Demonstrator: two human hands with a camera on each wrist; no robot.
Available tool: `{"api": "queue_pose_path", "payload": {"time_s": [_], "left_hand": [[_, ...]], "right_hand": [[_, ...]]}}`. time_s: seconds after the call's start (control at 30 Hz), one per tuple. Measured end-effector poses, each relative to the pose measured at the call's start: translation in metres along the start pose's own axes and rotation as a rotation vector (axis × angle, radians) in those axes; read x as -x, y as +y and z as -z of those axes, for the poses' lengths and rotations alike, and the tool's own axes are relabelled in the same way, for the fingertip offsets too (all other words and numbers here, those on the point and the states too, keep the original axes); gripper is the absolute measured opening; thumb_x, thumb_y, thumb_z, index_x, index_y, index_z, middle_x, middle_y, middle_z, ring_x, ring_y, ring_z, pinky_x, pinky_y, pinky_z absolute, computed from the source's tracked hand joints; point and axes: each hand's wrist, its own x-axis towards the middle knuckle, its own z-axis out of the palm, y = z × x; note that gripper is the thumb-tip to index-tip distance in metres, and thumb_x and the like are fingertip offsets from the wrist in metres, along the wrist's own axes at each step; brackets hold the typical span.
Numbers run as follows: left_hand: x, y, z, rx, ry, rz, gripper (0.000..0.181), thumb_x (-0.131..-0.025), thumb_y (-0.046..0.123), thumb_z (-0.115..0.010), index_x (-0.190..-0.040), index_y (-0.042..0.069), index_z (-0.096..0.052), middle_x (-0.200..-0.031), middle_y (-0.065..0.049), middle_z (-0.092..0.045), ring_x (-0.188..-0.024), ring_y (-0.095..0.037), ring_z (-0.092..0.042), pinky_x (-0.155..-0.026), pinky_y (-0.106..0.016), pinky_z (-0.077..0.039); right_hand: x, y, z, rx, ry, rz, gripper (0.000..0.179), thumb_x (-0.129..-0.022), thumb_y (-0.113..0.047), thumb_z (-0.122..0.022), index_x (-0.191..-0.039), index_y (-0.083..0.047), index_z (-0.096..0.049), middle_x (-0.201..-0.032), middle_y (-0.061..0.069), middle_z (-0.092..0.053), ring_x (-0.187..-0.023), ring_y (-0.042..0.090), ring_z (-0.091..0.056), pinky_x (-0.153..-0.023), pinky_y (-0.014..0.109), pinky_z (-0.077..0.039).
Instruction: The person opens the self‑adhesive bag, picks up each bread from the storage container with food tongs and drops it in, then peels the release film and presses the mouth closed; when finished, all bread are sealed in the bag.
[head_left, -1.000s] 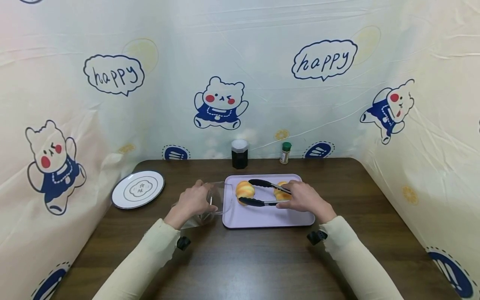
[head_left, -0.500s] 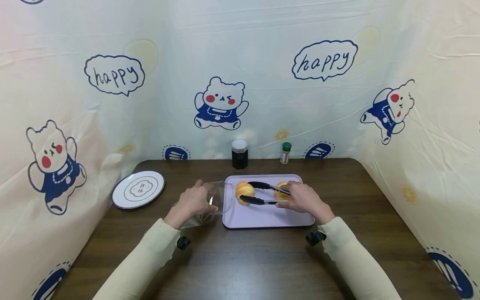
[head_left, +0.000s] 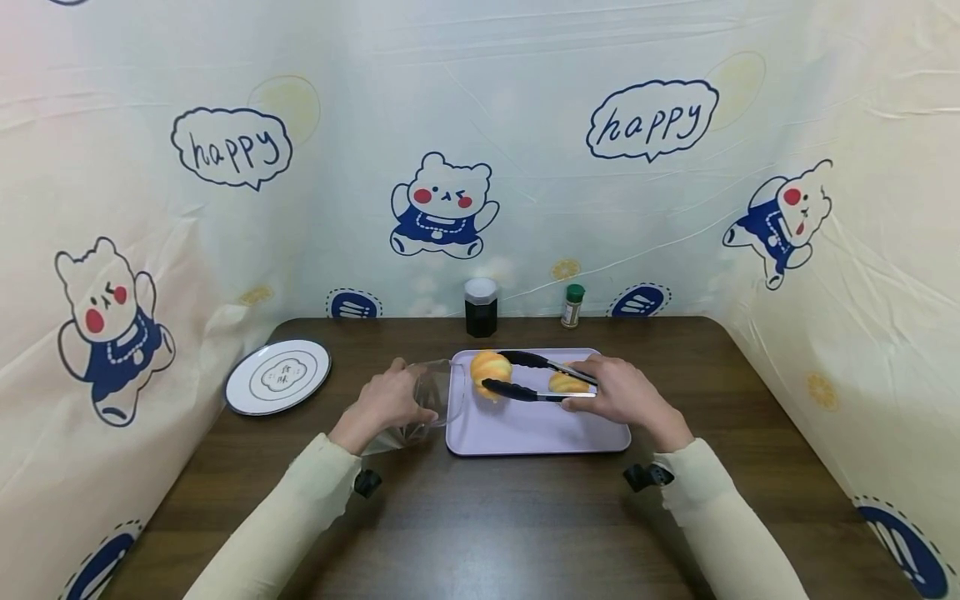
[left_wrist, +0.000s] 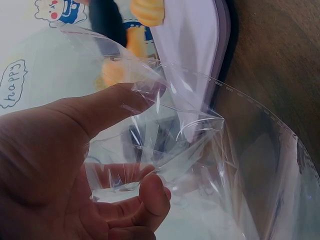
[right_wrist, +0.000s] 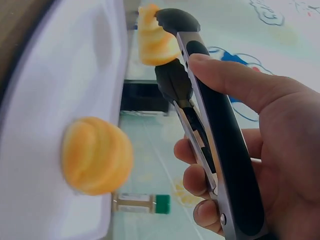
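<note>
My right hand (head_left: 626,393) grips black-tipped metal tongs (right_wrist: 225,145), thumb on one arm and fingers curled round the other. Between the tong tips is a yellow-orange bread roll (right_wrist: 157,45), held up above the left part of the lilac tray (head_left: 525,437). A second bread roll (right_wrist: 97,156) lies on the tray's right side, partly behind the tongs in the head view. At the tray's left edge, my left hand (head_left: 386,404) holds a clear plastic bag (left_wrist: 200,155), thumb and curled fingers apart at its mouth. The bag's mouth faces the tray.
A white plate (head_left: 277,377) with a dark rim sits at the table's left edge. Behind the tray stand a dark jar (head_left: 481,312) with a white lid and a small green-capped bottle (head_left: 572,306). A printed curtain (head_left: 540,200) surrounds the brown table (head_left: 480,525).
The tongs have closed in on the left bread roll and raised it slightly off the tray. My right hand has shifted a little to the right; the left hand keeps its place with the bag.
</note>
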Motion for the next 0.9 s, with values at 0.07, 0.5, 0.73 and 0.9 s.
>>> {"api": "queue_pose_path", "payload": {"time_s": [0.07,0.5,0.73,0.9], "left_hand": [[0.000,0.000,0.000,0.003,-0.004,0.004,0.085,-0.075,0.044,-0.085,-0.147,0.017,-0.048,-0.126,-0.018,-0.051,-0.079,-0.029,-0.057,-0.067,-0.045,-0.054],[-0.001,0.000,-0.001,-0.022,0.010,0.010,0.088,-0.074,0.047,-0.085,-0.147,0.015,-0.048,-0.126,-0.018,-0.052,-0.079,-0.030,-0.058,-0.068,-0.046,-0.054],[0.000,0.000,-0.001,-0.030,0.004,0.003,0.088,-0.074,0.047,-0.085,-0.147,0.012,-0.048,-0.127,-0.020,-0.052,-0.079,-0.030,-0.058,-0.070,-0.048,-0.056],[0.001,0.000,0.000,-0.037,0.010,-0.006,0.086,-0.075,0.047,-0.084,-0.144,0.008,-0.051,-0.125,-0.021,-0.052,-0.079,-0.030,-0.058,-0.070,-0.048,-0.057]], "right_hand": [[0.003,0.001,0.004,-0.001,0.014,0.014,0.068,-0.082,-0.054,-0.076,-0.134,-0.011,-0.064,-0.129,0.014,-0.066,-0.112,0.032,-0.065,-0.095,0.052,-0.052],[0.017,-0.008,0.029,-0.063,-0.004,0.127,0.069,-0.083,-0.055,-0.074,-0.135,-0.012,-0.063,-0.123,0.008,-0.068,-0.093,0.016,-0.059,-0.082,0.037,-0.053],[0.016,-0.017,0.032,-0.102,-0.021,0.174,0.067,-0.082,-0.054,-0.075,-0.136,-0.015,-0.062,-0.117,0.002,-0.068,-0.088,0.013,-0.055,-0.076,0.029,-0.047],[0.014,-0.024,0.031,-0.117,-0.032,0.209,0.064,-0.082,-0.052,-0.077,-0.133,-0.016,-0.064,-0.122,0.002,-0.068,-0.093,0.014,-0.056,-0.081,0.032,-0.049]]}}
